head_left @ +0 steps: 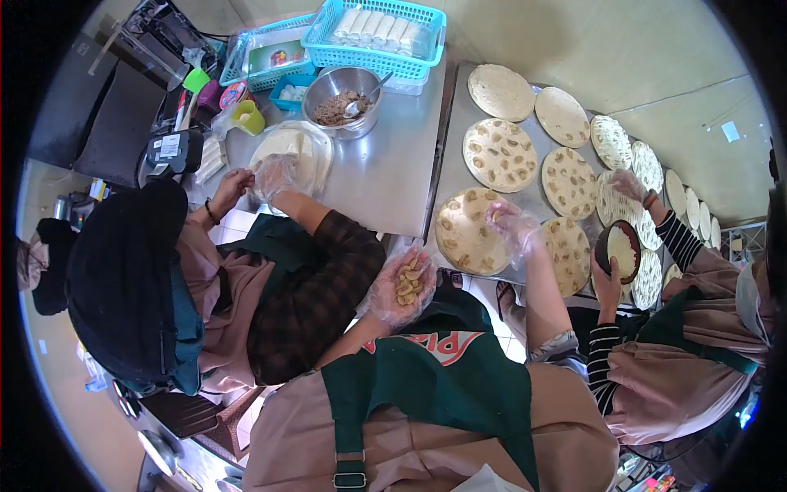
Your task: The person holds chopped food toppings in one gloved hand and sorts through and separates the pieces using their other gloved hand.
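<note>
Banana-like slices point(408, 287) lie in the palm of my left hand point(400, 289), which wears a clear plastic glove and is cupped below the table's front edge. My right hand point(513, 231), also gloved, is over the right side of the nearest round flatbread point(467, 234), its fingertips pinched on a small slice. Slices are spread over that flatbread. More flatbreads with slices lie around it, one behind point(500, 154) and another to the right point(566, 254).
At the left, a co-worker's hands are at a stack of white rounds point(316, 164). A metal bowl point(343, 102) of brown filling and blue baskets point(373, 57) stand behind. Another co-worker at the right holds a dark bowl point(620, 250) over the metal table point(447, 164).
</note>
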Motion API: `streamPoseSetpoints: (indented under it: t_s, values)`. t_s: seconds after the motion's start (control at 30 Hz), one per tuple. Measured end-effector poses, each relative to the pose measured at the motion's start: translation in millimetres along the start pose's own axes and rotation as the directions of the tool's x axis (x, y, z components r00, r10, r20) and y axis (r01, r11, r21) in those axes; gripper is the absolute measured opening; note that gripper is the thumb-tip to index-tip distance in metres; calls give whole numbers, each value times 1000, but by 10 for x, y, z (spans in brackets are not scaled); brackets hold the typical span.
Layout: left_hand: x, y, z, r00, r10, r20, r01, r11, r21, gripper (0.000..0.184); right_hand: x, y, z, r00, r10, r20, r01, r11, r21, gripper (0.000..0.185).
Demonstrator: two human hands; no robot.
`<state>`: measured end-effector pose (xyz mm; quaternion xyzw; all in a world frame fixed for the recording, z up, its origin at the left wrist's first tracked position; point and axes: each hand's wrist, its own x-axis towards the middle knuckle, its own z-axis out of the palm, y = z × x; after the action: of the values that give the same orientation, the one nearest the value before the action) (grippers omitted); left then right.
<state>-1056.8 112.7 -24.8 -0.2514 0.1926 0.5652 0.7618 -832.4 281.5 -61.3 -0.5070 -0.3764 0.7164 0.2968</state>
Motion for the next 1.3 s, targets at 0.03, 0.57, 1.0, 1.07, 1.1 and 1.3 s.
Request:
streamPoseSetpoints:
  t_s: [0.03, 0.57, 1.0, 1.07, 1.1, 1.3]
  values:
    - [23, -7, -12, 1000, 10, 3, -9, 1000, -24, 24, -90, -17, 9, 1000, -11, 21, 9, 996, 87, 26]
    - [10, -1, -83, 995, -47, 90, 46, 999, 9, 27, 499, 598, -439, 959, -208, -192, -9, 656, -755, 20]
    - [-51, -17, 57, 989, -14, 151, 5, 998, 59, 39, 190, 46, 157, 900, -432, -50, 39, 194, -980, 19]
    - [-57, -16, 61, 978, -41, 205, 36, 999, 27, 42, -306, -367, 666, 928, -373, 10, 223, 532, -817, 17]
    - [-57, -16, 73, 978, -45, 202, 41, 999, 26, 42, -512, -504, 850, 929, -325, 178, 331, 513, -791, 17]
    - [60, 43, -114, 956, -151, 251, 118, 983, 142, 41, -918, -367, 1416, 649, -256, 717, 726, -74, -684, 24]
